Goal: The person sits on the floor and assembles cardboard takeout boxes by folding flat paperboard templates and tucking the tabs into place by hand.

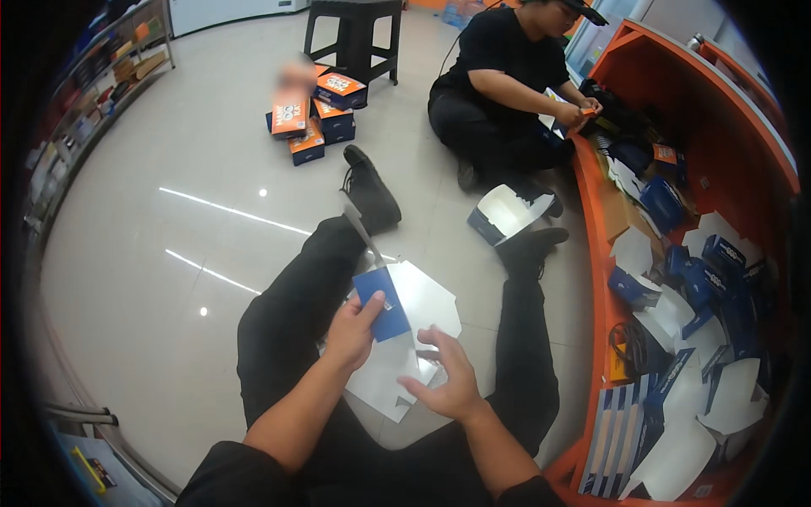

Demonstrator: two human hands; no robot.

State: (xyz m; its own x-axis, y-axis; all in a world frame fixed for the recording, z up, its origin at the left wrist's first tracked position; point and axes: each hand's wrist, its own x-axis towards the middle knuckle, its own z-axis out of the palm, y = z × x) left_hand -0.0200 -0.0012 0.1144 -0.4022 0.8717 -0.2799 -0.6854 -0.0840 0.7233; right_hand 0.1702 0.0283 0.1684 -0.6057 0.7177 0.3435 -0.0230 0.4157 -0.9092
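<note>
My left hand [351, 335] grips a flat cardboard box blank [429, 297] between my spread legs, its thumb pressed on a blue panel with the fingers behind. The blank is mostly white inside, with a narrow flap standing up at its far end. Close to the near right side of the cardboard, my right hand [452, 378] has its thumb and fingers spread apart and holds nothing. Whether its fingertips touch the card, I cannot tell.
An opened blue-and-white box [505, 213] lies by my right foot. Several orange-and-blue boxes [331, 127] are piled before a dark stool [351, 34]. An orange cabinet [594, 338] on the right holds many cartons and blanks. A co-worker [505, 84] sits beyond, handling something small. Shelves [93, 110] line the left.
</note>
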